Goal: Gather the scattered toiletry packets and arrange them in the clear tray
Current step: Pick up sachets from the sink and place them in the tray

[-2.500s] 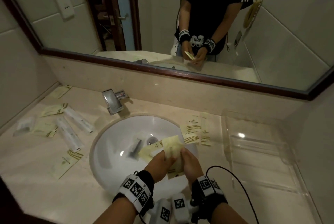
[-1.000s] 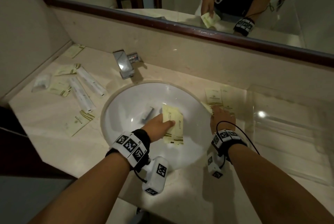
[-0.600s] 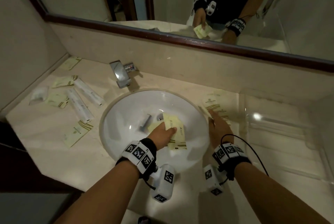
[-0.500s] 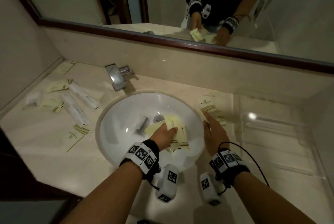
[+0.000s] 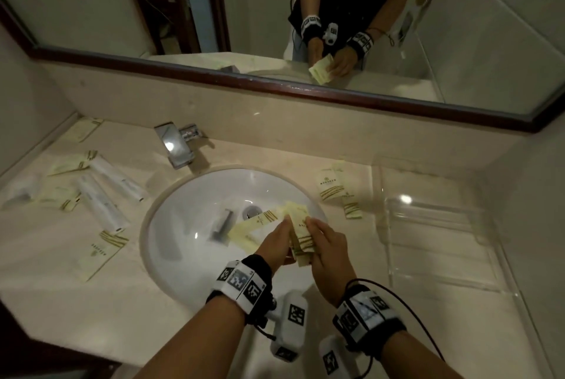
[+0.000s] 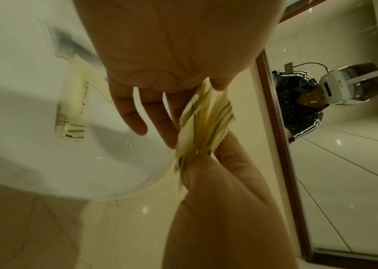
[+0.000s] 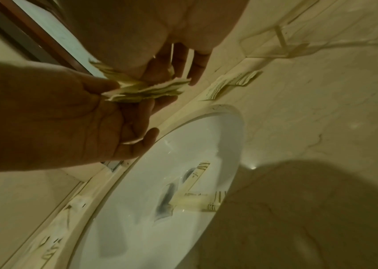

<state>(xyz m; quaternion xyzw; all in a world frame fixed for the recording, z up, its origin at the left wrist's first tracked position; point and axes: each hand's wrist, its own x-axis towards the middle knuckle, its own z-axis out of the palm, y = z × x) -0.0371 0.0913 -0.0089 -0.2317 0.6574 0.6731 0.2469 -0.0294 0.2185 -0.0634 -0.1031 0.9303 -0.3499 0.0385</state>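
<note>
Over the white sink (image 5: 146, 226) both hands hold one stack of pale yellow toiletry packets (image 5: 301, 236). My left hand (image 5: 276, 238) carries the stack (image 7: 146, 91) across its fingers with the thumb on top. My right hand (image 5: 324, 241) pinches the near end of the stack (image 6: 204, 125) between thumb and fingers. Two loose packets (image 5: 253, 224) lie in the basin by the drain. Two more packets (image 5: 331, 186) lie on the counter right of the sink. The clear tray (image 5: 443, 241) stands at the far right with nothing visible in it.
Left of the sink lie several packets (image 5: 102, 252), two white tubes (image 5: 101, 204) and a clear bag (image 5: 18, 192). A chrome faucet (image 5: 174, 143) stands behind the basin. A framed mirror (image 5: 275, 85) runs along the back wall. A wall closes off the tray's right side.
My right hand left the packets on the counter right of the sink and came back to the stack. My left hand stayed over the basin, still holding the stack.
</note>
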